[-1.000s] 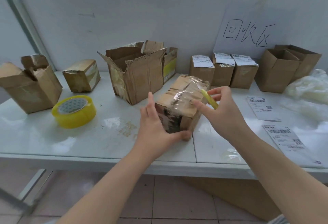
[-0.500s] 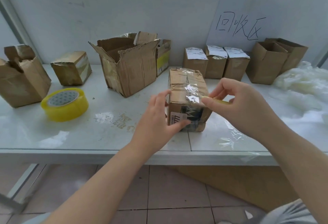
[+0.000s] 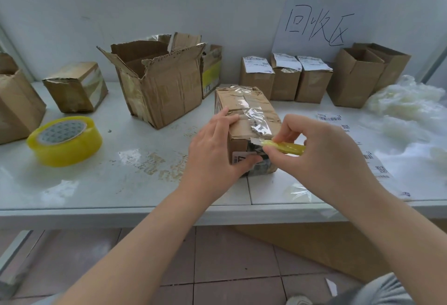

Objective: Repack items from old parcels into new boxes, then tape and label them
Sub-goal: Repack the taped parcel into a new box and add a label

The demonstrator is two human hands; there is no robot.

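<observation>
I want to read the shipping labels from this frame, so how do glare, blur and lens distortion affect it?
Head view: soft, even light; glare patches on the glossy white table and on the clear tape over the parcel; wide-angle stretching grows toward the frame's edges; the loose shipping labels at right are too soft to read.

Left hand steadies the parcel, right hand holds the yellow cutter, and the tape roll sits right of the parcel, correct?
No. The head view shows the tape roll left of the parcel; the rest is right.
</observation>
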